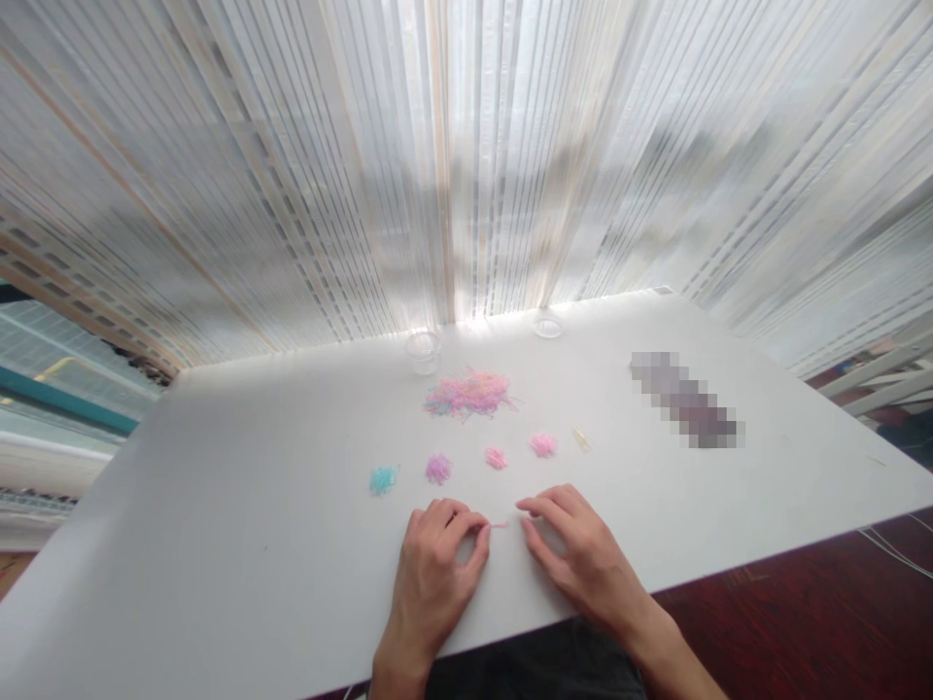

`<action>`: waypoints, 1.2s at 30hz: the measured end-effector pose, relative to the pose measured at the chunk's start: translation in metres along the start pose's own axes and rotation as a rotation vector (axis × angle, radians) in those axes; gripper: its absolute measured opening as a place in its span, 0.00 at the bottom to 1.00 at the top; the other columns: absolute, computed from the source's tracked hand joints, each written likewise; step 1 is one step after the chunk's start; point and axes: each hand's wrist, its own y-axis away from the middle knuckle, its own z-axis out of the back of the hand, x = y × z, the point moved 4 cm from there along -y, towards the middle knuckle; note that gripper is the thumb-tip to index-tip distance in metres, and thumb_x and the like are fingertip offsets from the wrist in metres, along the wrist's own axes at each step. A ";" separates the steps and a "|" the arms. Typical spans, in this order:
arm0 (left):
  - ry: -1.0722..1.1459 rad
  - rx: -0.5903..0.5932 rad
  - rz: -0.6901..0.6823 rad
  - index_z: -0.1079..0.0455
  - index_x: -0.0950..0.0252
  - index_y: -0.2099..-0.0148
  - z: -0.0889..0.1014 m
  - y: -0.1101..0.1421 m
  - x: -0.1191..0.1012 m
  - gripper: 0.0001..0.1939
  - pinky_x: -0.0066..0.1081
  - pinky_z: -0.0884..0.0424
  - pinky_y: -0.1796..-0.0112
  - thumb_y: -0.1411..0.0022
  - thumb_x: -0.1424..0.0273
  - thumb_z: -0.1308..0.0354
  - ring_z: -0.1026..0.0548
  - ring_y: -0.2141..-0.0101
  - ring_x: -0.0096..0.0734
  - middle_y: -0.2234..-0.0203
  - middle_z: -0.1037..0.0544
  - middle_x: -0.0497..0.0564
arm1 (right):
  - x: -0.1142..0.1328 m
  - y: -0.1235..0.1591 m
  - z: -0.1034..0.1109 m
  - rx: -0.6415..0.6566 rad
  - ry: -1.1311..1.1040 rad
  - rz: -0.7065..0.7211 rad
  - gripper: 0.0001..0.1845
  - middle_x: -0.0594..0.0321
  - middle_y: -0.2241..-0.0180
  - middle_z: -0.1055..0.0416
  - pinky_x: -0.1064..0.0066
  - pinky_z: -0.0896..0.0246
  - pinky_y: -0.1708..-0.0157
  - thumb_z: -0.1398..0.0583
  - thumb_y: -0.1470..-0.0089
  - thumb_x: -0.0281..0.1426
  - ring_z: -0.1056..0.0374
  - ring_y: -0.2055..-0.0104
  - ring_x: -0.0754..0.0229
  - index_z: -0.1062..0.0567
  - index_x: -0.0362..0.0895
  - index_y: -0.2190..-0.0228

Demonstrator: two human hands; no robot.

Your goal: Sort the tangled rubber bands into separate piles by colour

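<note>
Between thumb and index finger, my left hand (441, 559) pinches one end of a thin pink strand (499, 525), which looks like a small elastic band. Its free end points toward my right hand (572, 544), whose thumb and fingertips are apart with nothing between them. Beyond my hands lie small sorted piles: a teal pile (382, 479), a purple pile (438, 469), a deeper pink pile (496, 458) and a light pink pile (543, 445). A few pale yellow strands (581, 439) lie to their right. Farther back is a larger mixed-colour heap (470, 394).
A clear round cup (424, 353) stands behind the mixed heap, and a clear lid or shallow dish (548, 326) sits near the back edge. A pixelated, unreadable object (685, 399) lies on the white table (240, 496) at right. Sheer striped curtains (466, 175) hang behind.
</note>
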 end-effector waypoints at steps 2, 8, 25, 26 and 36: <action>-0.010 0.008 -0.008 0.27 0.61 0.61 -0.001 0.000 0.000 0.06 0.37 0.35 0.63 0.31 0.75 0.43 0.25 0.66 0.36 0.68 0.22 0.49 | 0.005 -0.002 -0.007 0.062 0.008 0.030 0.09 0.59 0.64 0.26 0.61 0.28 0.61 0.41 0.35 0.25 0.29 0.61 0.54 0.24 0.48 0.56; -0.011 0.032 0.003 0.27 0.62 0.62 -0.001 -0.001 -0.001 0.05 0.37 0.34 0.62 0.31 0.75 0.42 0.24 0.65 0.37 0.68 0.22 0.49 | 0.004 -0.007 -0.015 0.102 0.044 0.065 0.06 0.60 0.66 0.28 0.61 0.30 0.62 0.41 0.34 0.25 0.31 0.63 0.54 0.26 0.47 0.63; 0.038 0.002 0.005 0.24 0.61 0.60 0.004 -0.001 -0.003 0.06 0.36 0.32 0.63 0.31 0.74 0.42 0.24 0.66 0.35 0.66 0.20 0.49 | 0.005 -0.004 -0.013 0.076 -0.011 0.090 0.06 0.58 0.64 0.26 0.60 0.29 0.61 0.44 0.32 0.26 0.30 0.61 0.53 0.27 0.46 0.59; 0.041 -0.003 0.004 0.24 0.61 0.60 0.004 -0.001 -0.002 0.06 0.36 0.32 0.64 0.30 0.73 0.42 0.24 0.67 0.35 0.66 0.20 0.50 | 0.005 -0.004 -0.013 0.067 -0.014 0.090 0.05 0.57 0.62 0.26 0.60 0.28 0.60 0.43 0.32 0.27 0.29 0.60 0.53 0.27 0.46 0.57; 0.050 0.001 0.003 0.24 0.61 0.60 0.003 0.000 -0.002 0.06 0.35 0.33 0.63 0.30 0.73 0.43 0.24 0.67 0.35 0.66 0.20 0.50 | 0.005 -0.002 -0.014 0.048 -0.043 0.104 0.07 0.59 0.64 0.25 0.61 0.28 0.63 0.44 0.31 0.27 0.29 0.62 0.54 0.26 0.47 0.59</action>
